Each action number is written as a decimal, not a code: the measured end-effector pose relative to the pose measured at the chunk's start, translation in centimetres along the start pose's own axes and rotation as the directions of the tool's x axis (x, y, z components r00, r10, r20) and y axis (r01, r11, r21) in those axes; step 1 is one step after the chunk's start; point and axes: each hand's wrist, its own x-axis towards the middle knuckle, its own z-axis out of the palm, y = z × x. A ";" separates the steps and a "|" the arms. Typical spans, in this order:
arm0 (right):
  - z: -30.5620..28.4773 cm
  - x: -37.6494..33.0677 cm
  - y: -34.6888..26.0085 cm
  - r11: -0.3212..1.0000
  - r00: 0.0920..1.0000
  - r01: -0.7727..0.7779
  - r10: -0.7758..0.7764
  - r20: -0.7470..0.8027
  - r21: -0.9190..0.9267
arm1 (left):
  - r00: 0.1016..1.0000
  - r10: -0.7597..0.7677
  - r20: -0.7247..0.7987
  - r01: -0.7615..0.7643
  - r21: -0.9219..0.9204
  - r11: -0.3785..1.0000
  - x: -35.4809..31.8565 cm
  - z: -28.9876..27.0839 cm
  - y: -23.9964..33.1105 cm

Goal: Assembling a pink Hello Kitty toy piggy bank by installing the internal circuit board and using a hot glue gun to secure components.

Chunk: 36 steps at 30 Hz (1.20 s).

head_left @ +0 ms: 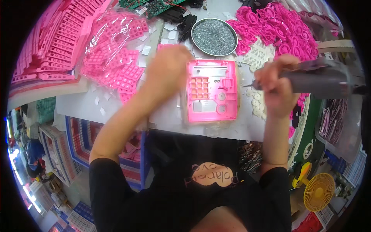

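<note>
A pink plastic casing point(210, 101) lies flat on the table in front of me, with a grid of square openings and round holes in it. My right hand point(279, 83) is wrapped round a dark electric screwdriver point(317, 82), held level to the right of the casing, its thin bit pointing left. The bit is apart from the casing. My left hand point(170, 69) is at the casing's upper left, smeared by motion, its fingers hidden. Just beyond it a bit of a pink part shows. A round dish of small metal screws point(214, 36) stands behind the casing.
Pink keypad pieces point(116, 50) in clear plastic and stacked pink panels point(58, 42) are at the left. Pink rings point(274, 23) are heaped at the back right, with white round parts point(258, 102) nearer. Green circuit boards point(156, 7) lie at the back. A yellow fan point(319, 191) stands lower right.
</note>
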 end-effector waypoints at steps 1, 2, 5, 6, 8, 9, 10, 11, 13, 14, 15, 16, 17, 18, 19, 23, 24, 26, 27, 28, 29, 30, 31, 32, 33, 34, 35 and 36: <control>-0.1 0.8 -1.0 1.000 1.000 0.006 -0.007 -0.013 -0.013 | 0.988 -0.110 -0.109 0.123 0.125 0.984 0.2 -0.9 -1.4; -0.1 1.4 -1.7 1.000 1.000 0.013 -0.014 -0.027 -0.027 | 0.987 -0.162 0.013 0.156 0.198 0.968 0.1 -1.3 -2.6; 0.1 2.7 -2.8 0.958 0.987 -0.048 0.001 -0.163 -0.282 | 0.913 -0.332 0.236 0.249 0.322 0.913 0.9 -2.4 -4.3; -0.2 2.8 -3.2 0.941 0.986 -0.098 0.049 -0.156 -0.323 | 0.894 -0.369 0.256 0.293 0.288 0.912 1.2 -2.8 -4.5; 0.8 2.1 -2.6 0.809 0.939 0.112 -0.277 -0.206 -0.578 | 0.873 -0.436 0.220 0.434 0.058 0.899 1.2 -3.8 -4.5; 1.3 1.7 -2.3 0.696 0.879 0.189 -0.434 -0.196 -0.692 | 0.863 -0.475 0.170 0.499 -0.146 0.854 0.7 -4.6 -4.1; 1.4 0.9 -2.3 0.602 0.872 0.244 -0.479 -0.099 -0.760 | 0.845 -0.519 0.129 0.529 -0.352 0.773 0.2 -5.2 -3.6; 1.5 0.1 -2.3 0.499 0.855 0.302 -0.519 -0.002 -0.812 | 0.828 -0.526 0.192 0.537 -0.542 0.647 -0.4 -5.2 -3.5; 1.0 -1.9 -1.1 0.490 0.906 0.348 -0.394 0.153 -0.799 | 0.803 -0.499 0.325 0.506 -0.814 0.285 -1.9 -5.1 -2.7; 1.0 -2.3 -0.7 0.477 0.921 0.365 -0.312 0.233 -0.800 | 0.793 -0.468 0.390 0.493 -0.862 0.118 -2.3 -5.3 -1.3; 1.8 -2.4 -0.6 0.432 0.933 0.358 -0.188 0.305 -0.828 | 0.784 -0.448 0.430 0.496 -0.868 0.036 -2.4 -5.4 -0.1; 2.1 -2.5 0.1 0.465 0.940 0.339 -0.138 0.311 -0.818 | 0.776 -0.428 0.464 0.495 -0.868 -0.043 -2.7 -5.4 0.9; 2.5 -2.5 1.0 0.498 0.944 0.317 -0.087 0.317 -0.807 | 0.767 -0.405 0.497 0.494 -0.861 -0.121 -2.9 -5.3 1.8; 3.4 -2.0 1.6 0.543 0.944 0.309 -0.077 0.320 -0.781 | 0.763 -0.399 0.508 0.481 -0.859 -0.174 -3.4 -5.1 2.8; 4.3 -1.5 2.1 0.583 0.945 0.297 -0.067 0.320 -0.756 | 0.769 -0.339 0.542 0.469 -0.839 -0.277 -3.6 -4.8 3.7; 3.8 -1.3 3.4 0.852 0.877 0.203 0.062 0.477 -0.483 | 0.720 -0.131 0.682 0.562 -0.683 -0.466 -5.6 -3.2 5.7; 3.6 -1.4 3.4 0.906 0.839 0.121 0.125 0.530 -0.406 | 0.667 -0.104 0.738 0.644 -0.640 -0.419 -5.9 -3.4 6.3; 3.5 -1.1 1.2 0.846 0.785 0.137 0.224 0.577 -0.515 | 0.643 -0.199 0.740 0.718 -0.672 -0.178 -6.4 -3.8 7.2; 3.6 -1.0 0.2 0.813 0.756 0.152 0.271 0.596 -0.562 | 0.686 -0.289 0.668 0.679 -0.730 -0.076 -6.8 -3.8 6.9; 3.7 -0.9 0.0 0.774 0.768 0.167 0.287 0.573 -0.611 | 0.724 -0.370 0.583 0.636 -0.771 0.031 -7.3 -3.8 6.2; 3.6 -0.9 0.5 0.731 0.737 0.171 0.350 0.579 -0.660 | 0.757 -0.438 0.486 0.592 -0.793 0.143 -7.8 -3.8 5.5; 3.5 -0.7 1.1 0.681 0.704 0.184 0.412 0.578 -0.709 | 0.760 -0.472 0.447 0.574 -0.801 0.168 -8.2 -3.5 4.9; 3.4 -0.3 1.9 0.630 0.672 0.198 0.470 0.572 -0.751 | 0.758 -0.476 0.445 0.577 -0.798 0.172 -8.1 -3.7 4.6; 3.3 0.0 2.9 0.588 0.668 0.212 0.496 0.555 -0.781 | 0.756 -0.481 0.443 0.579 -0.796 0.177 -7.9 -4.0 4.4; 3.3 0.4 4.1 0.544 0.665 0.225 0.521 0.536 -0.808 | 0.753 -0.486 0.443 0.582 -0.793 0.181 -7.7 -4.3 4.3; 3.2 0.8 5.0 0.499 0.663 0.237 0.544 0.514 -0.834 | 0.767 -0.502 0.399 0.548 -0.814 0.190 -7.5 -4.3 4.4; 3.0 1.3 5.7 0.469 0.647 0.248 0.572 0.505 -0.848 | 0.769 -0.501 0.397 0.548 -0.814 0.195 -7.5 -4.3 4.3; 2.9 1.9 6.2 0.440 0.629 0.263 0.597 0.498 -0.859 | 0.770 -0.502 0.393 0.546 -0.813 0.201 -7.6 -4.4 4.0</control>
